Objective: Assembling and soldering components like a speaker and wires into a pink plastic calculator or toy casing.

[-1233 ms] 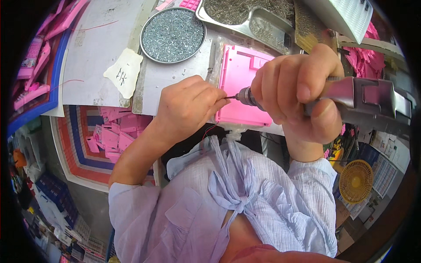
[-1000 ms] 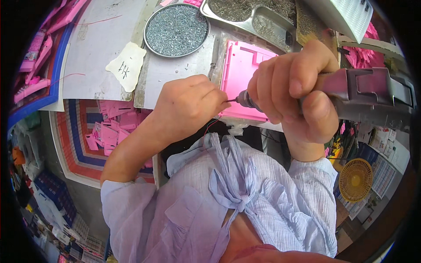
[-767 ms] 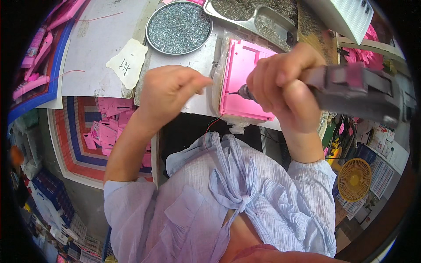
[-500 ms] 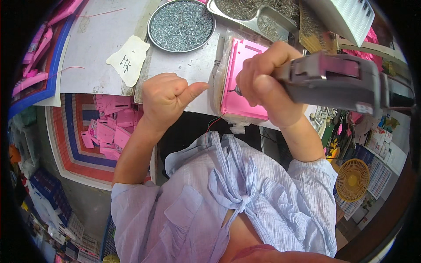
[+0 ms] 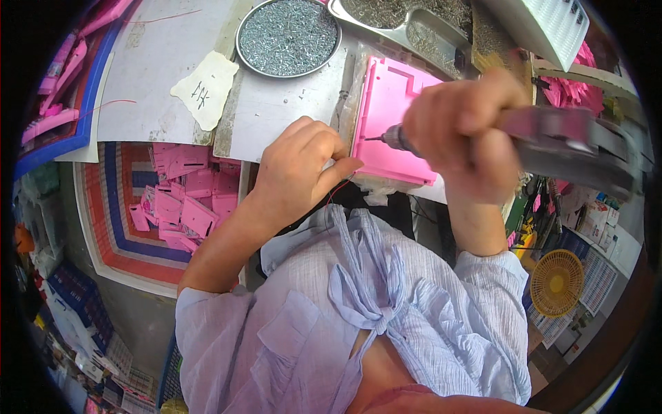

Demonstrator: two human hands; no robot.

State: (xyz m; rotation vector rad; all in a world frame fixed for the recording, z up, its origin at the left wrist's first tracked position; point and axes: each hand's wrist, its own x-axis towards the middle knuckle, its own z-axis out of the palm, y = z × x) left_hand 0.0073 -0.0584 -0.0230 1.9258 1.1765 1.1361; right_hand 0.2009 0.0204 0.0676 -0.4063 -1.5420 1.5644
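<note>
My right hand (image 5: 469, 131) is wrapped round the grip of a dark power screwdriver (image 5: 572, 141), blurred by motion. The tool lies nearly sideways, its thin bit pointing left over a pink plastic housing (image 5: 386, 103). That housing rests on a plastic-wrapped base at the bench edge. My left hand (image 5: 303, 162) is at the housing's near left corner, fingers curled and thumb reaching to the edge. Whatever those fingers hold, if anything, is hidden. A thin red wire (image 5: 336, 188) hangs just below the left thumb.
A round metal dish of screws (image 5: 288, 73) and a metal tray of small parts (image 5: 386, 27) stand at the back. Torn paper (image 5: 205, 90) lies on the bench. Left below, a striped-lined bin (image 5: 103, 228) holds pink parts. A yellow basket (image 5: 557, 283) is at right.
My left hand has moved right and down, its thumb now at the housing's corner. My right hand and the screwdriver have shifted right, with more of the bit showing.
</note>
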